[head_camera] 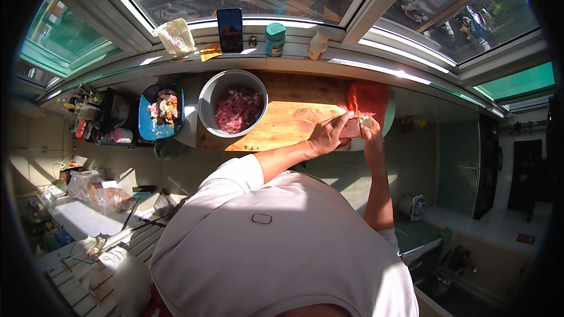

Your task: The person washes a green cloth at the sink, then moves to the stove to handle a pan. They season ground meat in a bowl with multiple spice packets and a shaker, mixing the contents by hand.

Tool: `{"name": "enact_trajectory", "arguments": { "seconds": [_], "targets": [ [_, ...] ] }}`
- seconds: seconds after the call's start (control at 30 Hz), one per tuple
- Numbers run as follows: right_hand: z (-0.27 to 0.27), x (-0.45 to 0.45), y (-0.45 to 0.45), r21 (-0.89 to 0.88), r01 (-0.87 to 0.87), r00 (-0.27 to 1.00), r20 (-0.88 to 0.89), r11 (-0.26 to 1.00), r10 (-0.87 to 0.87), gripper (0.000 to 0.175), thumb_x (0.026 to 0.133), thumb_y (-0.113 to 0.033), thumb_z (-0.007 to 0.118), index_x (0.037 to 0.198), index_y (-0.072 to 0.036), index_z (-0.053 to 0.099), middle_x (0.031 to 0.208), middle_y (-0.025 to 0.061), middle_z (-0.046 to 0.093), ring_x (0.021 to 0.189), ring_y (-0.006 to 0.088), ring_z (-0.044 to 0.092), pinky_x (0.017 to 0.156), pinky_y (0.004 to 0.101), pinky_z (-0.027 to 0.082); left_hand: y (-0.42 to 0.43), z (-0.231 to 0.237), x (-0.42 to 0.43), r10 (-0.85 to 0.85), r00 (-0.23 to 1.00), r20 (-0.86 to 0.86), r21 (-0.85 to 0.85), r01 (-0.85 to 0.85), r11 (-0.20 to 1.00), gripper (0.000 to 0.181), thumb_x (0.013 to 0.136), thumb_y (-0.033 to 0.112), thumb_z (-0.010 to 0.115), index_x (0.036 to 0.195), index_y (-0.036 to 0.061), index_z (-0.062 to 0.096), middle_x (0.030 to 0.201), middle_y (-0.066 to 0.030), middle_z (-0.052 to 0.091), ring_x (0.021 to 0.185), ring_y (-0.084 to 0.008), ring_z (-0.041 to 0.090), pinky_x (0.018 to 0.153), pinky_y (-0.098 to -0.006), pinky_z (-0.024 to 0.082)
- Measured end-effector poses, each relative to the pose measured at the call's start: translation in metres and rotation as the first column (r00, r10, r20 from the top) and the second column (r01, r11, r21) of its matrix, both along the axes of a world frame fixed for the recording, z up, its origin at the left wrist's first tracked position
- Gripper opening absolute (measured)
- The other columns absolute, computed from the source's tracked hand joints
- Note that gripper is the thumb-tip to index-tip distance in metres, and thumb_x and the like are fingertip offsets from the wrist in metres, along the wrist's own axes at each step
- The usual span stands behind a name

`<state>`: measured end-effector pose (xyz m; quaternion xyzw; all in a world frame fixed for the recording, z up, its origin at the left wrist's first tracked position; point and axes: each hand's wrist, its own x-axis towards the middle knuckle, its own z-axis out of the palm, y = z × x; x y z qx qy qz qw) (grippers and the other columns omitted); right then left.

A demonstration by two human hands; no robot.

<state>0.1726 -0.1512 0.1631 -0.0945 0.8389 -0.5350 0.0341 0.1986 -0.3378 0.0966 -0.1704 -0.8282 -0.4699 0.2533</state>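
Both hands are at the right end of a long wooden board (291,116). Between them is a small pinkish box-shaped packet (350,128) with a pale, shiny end; its exact kind is unclear. My left hand (325,134) grips its left side, thumb and fingers around it. My right hand (372,135) pinches the pale end on the right. Just beyond the fingers lies a crumpled red plastic bag (368,97), partly lit by sun. On the board's left part stands a round grey pot (203,116) holding chopped raw meat (238,109).
A blue basin (145,119) with food scraps stands left of the pot. Along the window sill are a paper packet (175,37), a propped phone (230,31), a teal-lidded jar (275,39) and a white bottle (318,44). A dark rack (116,114) holds kitchen items at far left.
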Motion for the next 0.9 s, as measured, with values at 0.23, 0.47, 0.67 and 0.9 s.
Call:
{"name": "enact_trajectory", "arguments": {
  "seconds": [0.23,0.47,0.67,0.9],
  "targets": [
    [0.011,0.009,-0.004,0.026,0.086,0.938,-0.339,0.996,-0.072,0.028,0.099,-0.009,0.060,0.124,0.003,0.057,0.106,0.0083,0.069,0.102,0.0141,0.064,0.083,0.0314,0.055,-0.001,0.005,0.005,0.006,1.000,0.004,0.010,-0.006,1.000,0.088,0.070,0.014,0.086,0.147,0.0073,0.043,0.128,-0.0165,0.066,0.111,-0.0338,0.068,0.089,-0.0405,0.058],
    [-0.019,0.019,0.000,-0.343,0.258,0.964,0.157,0.903,-0.216,0.009,0.098,-0.011,0.066,0.098,-0.003,0.062,0.098,0.0025,0.068,0.088,0.0089,0.063,0.077,0.0258,0.053,0.004,0.003,0.007,-0.052,0.999,-0.007,0.023,0.052,0.998,0.079,0.067,0.010,0.085,0.139,0.0056,0.052,0.126,-0.0161,0.065,0.111,-0.0335,0.067,0.092,-0.0405,0.057],
    [-0.039,0.019,0.009,-0.418,0.336,0.940,0.200,0.844,-0.276,0.009,0.100,-0.012,0.066,0.102,-0.003,0.064,0.103,0.0034,0.069,0.088,0.0097,0.065,0.079,0.0267,0.055,0.012,-0.002,0.004,-0.058,0.998,0.008,-0.012,0.058,0.998,0.077,0.069,0.017,0.086,0.138,0.0063,0.054,0.128,-0.0158,0.065,0.112,-0.0319,0.068,0.093,-0.0397,0.057],
    [-0.044,0.017,0.013,-0.188,0.300,0.948,-0.046,0.935,-0.314,0.020,0.095,-0.012,0.071,0.109,0.002,0.069,0.095,0.0066,0.071,0.084,0.0133,0.069,0.074,0.0286,0.056,0.024,-0.005,-0.016,-0.073,0.997,-0.017,-0.131,0.070,0.989,0.078,0.071,0.021,0.086,0.141,0.0066,0.053,0.128,-0.0161,0.066,0.110,-0.0321,0.069,0.092,-0.0394,0.058]
  ]
}}
